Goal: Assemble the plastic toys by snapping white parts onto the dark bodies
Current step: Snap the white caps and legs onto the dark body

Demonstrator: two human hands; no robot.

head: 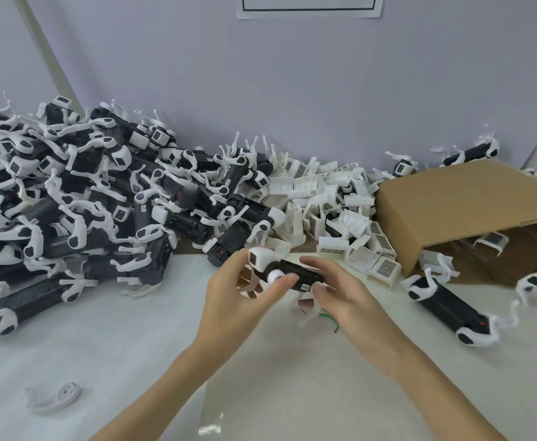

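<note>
Holding 1 toy (287, 272) just above the bench (133, 361), mid-frame, near the front edge of the piles. Left hand (241, 297) curling round the head end, thumb pressing on the white round joint (275, 276). Right hand (340, 292) gripping the dark tail end, fingers wrapped underneath. Probably seating a white part now. Best keeping the body steady with the right, pushing square onto the joint with the thumb, not twisting. Watching those thin white legs (308, 308) dangling beneath: likely to bend. Waiting behind: white shells (333, 205); to the left, heap of toys (70, 198). Lying at front left, 1 loose leg (57, 397).
</note>
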